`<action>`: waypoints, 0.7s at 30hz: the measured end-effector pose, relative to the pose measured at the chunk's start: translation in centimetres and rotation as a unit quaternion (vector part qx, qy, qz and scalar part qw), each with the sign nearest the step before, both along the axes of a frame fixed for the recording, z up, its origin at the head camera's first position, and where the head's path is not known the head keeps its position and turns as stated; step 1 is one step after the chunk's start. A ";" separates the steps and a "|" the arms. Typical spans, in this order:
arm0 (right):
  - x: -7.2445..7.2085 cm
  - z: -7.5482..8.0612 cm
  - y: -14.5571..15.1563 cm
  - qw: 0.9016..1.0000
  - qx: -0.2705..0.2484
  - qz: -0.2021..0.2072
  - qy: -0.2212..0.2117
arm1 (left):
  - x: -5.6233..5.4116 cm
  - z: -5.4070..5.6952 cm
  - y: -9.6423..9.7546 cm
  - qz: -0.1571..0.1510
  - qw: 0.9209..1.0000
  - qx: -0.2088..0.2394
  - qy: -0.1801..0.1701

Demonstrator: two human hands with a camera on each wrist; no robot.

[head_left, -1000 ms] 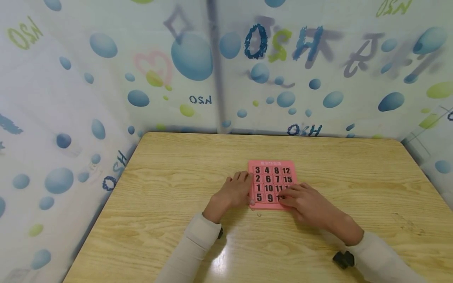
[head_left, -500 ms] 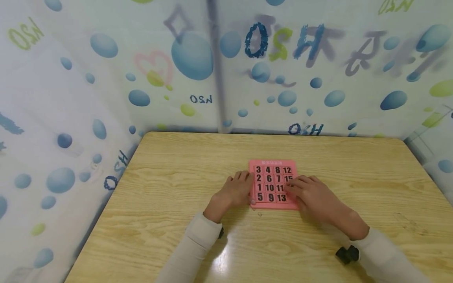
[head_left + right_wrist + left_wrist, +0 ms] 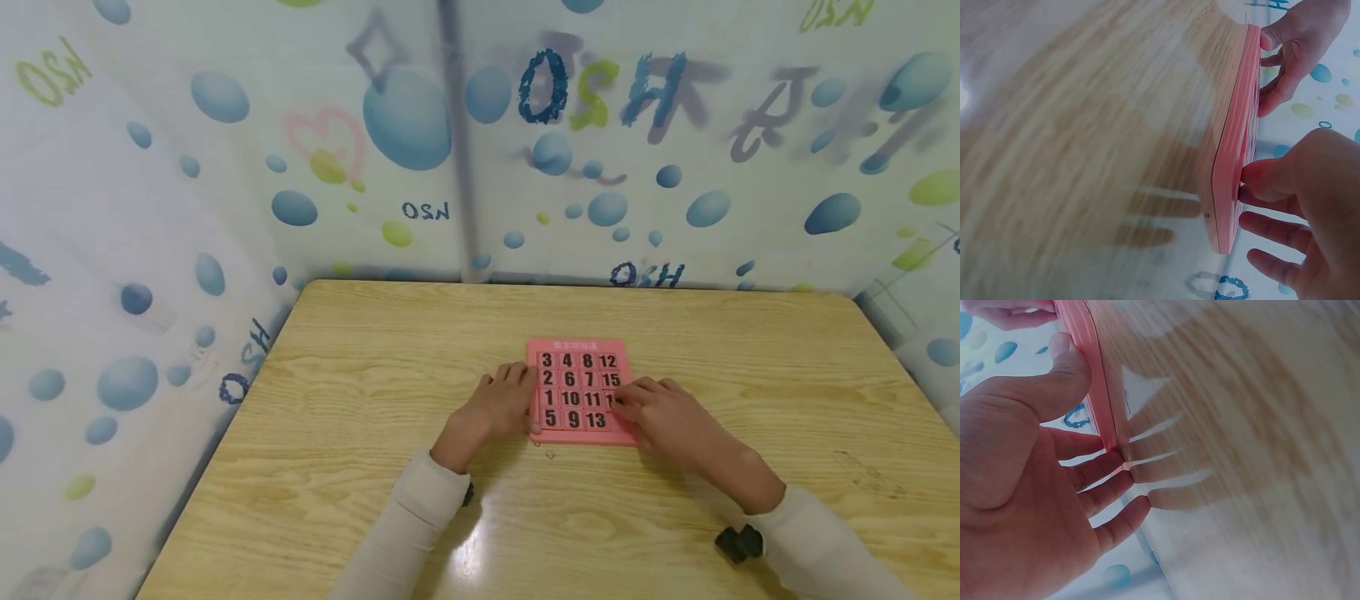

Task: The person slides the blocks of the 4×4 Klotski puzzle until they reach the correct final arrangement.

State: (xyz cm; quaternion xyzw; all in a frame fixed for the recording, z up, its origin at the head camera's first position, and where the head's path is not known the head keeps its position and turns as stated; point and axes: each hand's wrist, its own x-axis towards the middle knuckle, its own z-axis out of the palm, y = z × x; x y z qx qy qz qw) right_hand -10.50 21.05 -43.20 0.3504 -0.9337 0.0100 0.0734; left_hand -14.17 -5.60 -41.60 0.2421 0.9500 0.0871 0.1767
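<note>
A pink sliding number puzzle lies flat on the wooden table, its black-numbered tiles in rows. Bottom row reads 5, 9, 13, with a bare pink slot at its right end. My left hand rests along the puzzle's left side; in the left wrist view its thumb presses the pink edge and its fingertips touch the table. At the right side, my right hand has fingertips on the right-hand tile of the third row, partly hiding its number. Seen from the right wrist, thumb and index finger meet at the puzzle's face.
The light wood table extends around the puzzle on all sides. A patterned curtain with blue and green drops stands behind and to the left. Small loop-shaped marks show just before the puzzle's near edge.
My right hand has shifted from the bottom row up and rightward to the third row's right end, uncovering the 13 tile and the bare corner slot. My left hand stays put.
</note>
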 end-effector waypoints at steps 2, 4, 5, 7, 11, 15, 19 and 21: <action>0.1 0.0 0.0 1.000 0.000 0.000 0.001 | 0.0 0.0 0.0 -0.001 1.000 -0.001 -0.001; 0.2 0.0 0.0 1.000 0.001 -0.003 0.001 | 0.0 0.0 0.1 -0.001 1.000 -0.001 0.000; 0.2 0.0 0.0 1.000 0.002 -0.006 0.000 | 0.0 0.0 0.1 -0.002 1.000 -0.002 -0.001; 0.2 0.1 -0.1 1.000 0.002 -0.012 -0.002 | -0.1 -0.1 0.1 -0.001 1.000 -0.002 -0.001; 0.1 0.3 -0.2 1.000 0.005 -0.017 0.000 | -0.1 0.0 0.1 -0.001 1.000 0.000 -0.003; 0.2 0.3 -0.2 1.000 0.012 -0.005 0.009 | -0.1 0.1 0.1 -0.002 1.000 -0.001 -0.005; 0.5 0.1 -0.1 1.000 0.006 0.011 0.019 | -0.1 0.0 0.1 -0.001 1.000 -0.004 -0.006; 0.6 0.1 -0.1 1.000 0.003 0.017 0.025 | -0.1 0.0 0.1 -0.001 1.000 -0.005 -0.003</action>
